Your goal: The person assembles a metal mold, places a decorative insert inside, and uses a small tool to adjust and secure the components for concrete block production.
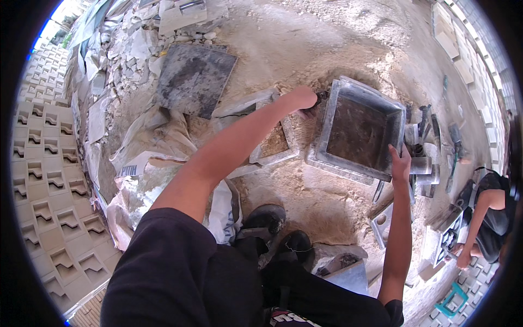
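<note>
A square grey metal mould (393, 133), shaped like a deep open box, rests slightly tilted on a flat base right of centre. Its inner floor is brown and stained. My right hand (400, 162) grips the near right corner of its rim, thumb on top. Beyond the left wall, my left hand (308, 102) is closed at a dark piece (322, 96) beside the mould; what it is, and whether it belongs to the mould, I cannot make out. A pale open frame (275, 159) lies under my left forearm.
Metal cylinders and tools (425, 163) lie right of the mould. A dark flat plate (196, 76) and white sacks (147, 185) are to the left, beside rubble (131, 71). Stacked patterned blocks (49, 191) line the far left. Another person (487, 218) works at the right, near a green stool (452, 300).
</note>
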Action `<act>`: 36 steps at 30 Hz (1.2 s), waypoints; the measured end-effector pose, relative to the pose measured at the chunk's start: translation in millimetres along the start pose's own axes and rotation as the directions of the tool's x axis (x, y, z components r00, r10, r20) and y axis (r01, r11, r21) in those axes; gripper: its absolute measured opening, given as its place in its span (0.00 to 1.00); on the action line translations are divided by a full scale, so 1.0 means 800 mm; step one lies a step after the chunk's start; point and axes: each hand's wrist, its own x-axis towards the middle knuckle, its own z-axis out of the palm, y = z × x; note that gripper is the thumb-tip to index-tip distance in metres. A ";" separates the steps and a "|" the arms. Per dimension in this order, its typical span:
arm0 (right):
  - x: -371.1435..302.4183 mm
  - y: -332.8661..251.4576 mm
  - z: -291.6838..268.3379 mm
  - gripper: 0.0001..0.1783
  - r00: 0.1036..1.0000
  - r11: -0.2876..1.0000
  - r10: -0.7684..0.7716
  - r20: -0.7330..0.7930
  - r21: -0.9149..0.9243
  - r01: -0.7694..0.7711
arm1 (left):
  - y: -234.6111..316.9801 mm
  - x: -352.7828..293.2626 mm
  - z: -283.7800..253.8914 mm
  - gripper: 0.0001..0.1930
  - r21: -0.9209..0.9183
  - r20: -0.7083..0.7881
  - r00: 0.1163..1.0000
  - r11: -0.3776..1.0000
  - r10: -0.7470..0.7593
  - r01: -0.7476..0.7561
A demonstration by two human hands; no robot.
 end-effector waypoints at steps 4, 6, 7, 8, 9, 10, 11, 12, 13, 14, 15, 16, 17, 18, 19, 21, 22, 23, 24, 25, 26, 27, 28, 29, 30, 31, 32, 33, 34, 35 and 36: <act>-0.003 -0.009 0.008 0.23 1.000 0.998 -0.021 -0.015 -0.055 0.020 | -0.003 0.006 -0.002 0.16 0.316 -0.126 0.985 0.946 0.120 -0.075; -0.005 -0.015 0.010 0.24 0.999 0.997 -0.012 -0.032 -0.076 0.009 | -0.001 0.004 -0.002 0.16 0.541 -0.196 0.948 0.834 0.252 -0.110; -0.006 -0.017 0.006 0.24 0.999 0.996 -0.007 -0.045 -0.089 0.003 | 0.002 0.001 0.000 0.16 0.529 -0.229 0.913 0.830 0.337 -0.174; -0.004 -0.005 0.002 0.27 0.997 0.990 -0.012 -0.073 -0.139 0.002 | 0.004 -0.002 0.003 0.17 0.520 -0.259 0.871 0.820 0.417 -0.239; -0.004 -0.005 0.001 0.28 0.994 0.989 -0.029 -0.102 -0.148 0.014 | 0.009 -0.008 0.003 0.17 0.515 -0.292 0.821 0.804 0.491 -0.297; -0.007 -0.006 0.000 0.29 0.990 0.987 -0.045 -0.136 -0.161 0.022 | 0.015 -0.014 0.003 0.17 0.533 -0.287 0.802 0.783 0.524 -0.321; -0.012 -0.007 -0.003 0.30 0.983 0.984 -0.058 -0.175 -0.175 0.027 | 0.024 -0.019 0.002 0.17 0.550 -0.276 0.782 0.759 0.558 -0.347; -0.019 -0.007 -0.001 0.31 0.973 0.987 -0.087 -0.212 -0.152 0.056 | 0.029 -0.023 0.002 0.18 0.567 -0.260 0.763 0.733 0.592 -0.375; -0.021 0.000 -0.018 0.30 0.989 0.979 0.033 -0.144 -0.194 -0.061 | 0.030 -0.025 0.008 0.16 0.558 -0.223 0.690 0.671 0.689 -0.489; -0.030 0.007 -0.014 0.28 0.966 0.986 -0.044 -0.254 -0.166 0.001 | 0.028 -0.025 0.016 0.15 0.537 -0.186 0.608 0.598 0.772 -0.595; -0.034 0.026 -0.020 0.27 0.951 0.995 -0.082 -0.296 -0.075 0.063 | 0.031 -0.027 0.031 0.13 0.531 -0.105 0.493 0.468 0.864 -0.707; -0.045 0.013 -0.023 0.27 0.963 0.997 -0.042 -0.265 -0.072 0.024 | 0.033 -0.036 0.044 0.12 0.514 -0.034 0.370 0.334 0.928 -0.790; -0.056 0.008 -0.027 0.28 0.975 1.000 -0.019 -0.221 -0.010 0.018 | 0.038 -0.047 0.065 0.12 0.500 0.012 0.365 0.310 0.931 -0.809; -0.063 0.006 -0.037 0.26 0.975 1.000 0.003 -0.224 -0.012 -0.006 | 0.045 -0.061 0.088 0.12 0.480 0.062 0.360 0.288 0.931 -0.829; -0.071 0.018 -0.045 0.24 0.968 1.000 -0.017 -0.251 -0.008 0.015 | 0.048 -0.074 0.114 0.12 0.462 0.111 0.355 0.268 0.928 -0.845; -0.084 0.017 -0.067 0.22 0.960 0.999 -0.013 -0.279 -0.049 -0.001 | 0.050 -0.094 0.160 0.12 0.405 0.286 0.328 0.197 0.900 -0.893; -0.093 0.026 -0.084 0.21 0.953 0.999 0.029 -0.302 -0.006 -0.032 | 0.053 -0.104 0.185 0.11 0.369 0.368 0.297 0.156 0.881 -0.916; -0.105 0.034 -0.101 0.21 0.945 0.997 0.069 -0.321 0.039 -0.060 | 0.050 -0.116 0.213 0.11 0.311 0.421 0.329 0.206 0.845 -0.928; -0.115 0.034 -0.113 0.21 0.943 0.998 0.054 -0.327 0.029 -0.047 | 0.046 -0.121 0.230 0.11 0.293 0.477 0.296 0.168 0.828 -0.941; -0.129 0.046 -0.126 0.21 0.937 0.993 0.089 -0.339 -0.038 -0.108 | 0.042 -0.123 0.248 0.11 0.267 0.532 0.260 0.131 0.806 -0.955; -0.142 0.060 -0.136 0.22 0.929 0.981 0.122 -0.349 -0.102 -0.168 | 0.037 -0.125 0.263 0.12 0.261 0.583 0.270 0.138 0.766 -0.955; -0.156 0.075 -0.143 0.22 0.920 0.960 0.156 -0.359 -0.165 -0.228 | 0.032 -0.125 0.275 0.12 0.253 0.616 0.269 0.137 0.741 -0.958; -0.174 0.088 -0.148 0.25 0.910 0.904 0.143 -0.388 -0.323 -0.280 | 0.026 -0.123 0.286 0.12 0.244 0.645 0.265 0.136 0.717 -0.960; -0.190 0.119 -0.152 0.28 0.895 0.812 0.191 -0.403 -0.448 -0.375 | 0.020 -0.120 0.296 0.12 0.236 0.671 0.262 0.136 0.693 -0.962; -0.206 0.139 -0.151 0.30 0.859 0.729 0.234 -0.455 -0.502 -0.464 | 0.012 -0.117 0.301 0.11 0.231 0.686 0.251 0.122 0.683 -0.965; -0.226 0.150 -0.151 0.33 0.817 0.634 0.268 -0.510 -0.545 -0.549 | 0.009 -0.117 0.306 0.11 0.222 0.704 0.249 0.127 0.665 -0.967; -0.241 0.161 -0.153 0.34 0.754 0.570 0.384 -0.532 -0.506 -0.647 | 0.006 -0.117 0.310 0.11 0.214 0.721 0.247 0.132 0.648 -0.968; -0.251 0.171 -0.153 0.35 0.680 0.498 0.489 -0.546 -0.465 -0.732 | 0.006 -0.119 0.311 0.11 0.210 0.735 0.246 0.133 0.631 -0.969; -0.262 0.185 -0.146 0.36 0.610 0.460 0.498 -0.616 -0.409 -0.788 | 0.003 -0.119 0.313 0.10 0.212 0.746 0.264 0.158 0.612 -0.964; -0.274 0.198 -0.150 0.37 0.582 0.440 0.569 -0.580 -0.383 -0.812 | 0.001 -0.119 0.316 0.10 0.210 0.753 0.271 0.171 0.600 -0.963; -0.278 0.195 -0.146 0.37 0.661 0.478 0.487 -0.571 -0.458 -0.749 | 0.000 -0.119 0.314 0.10 0.220 0.756 0.286 0.183 0.589 -0.958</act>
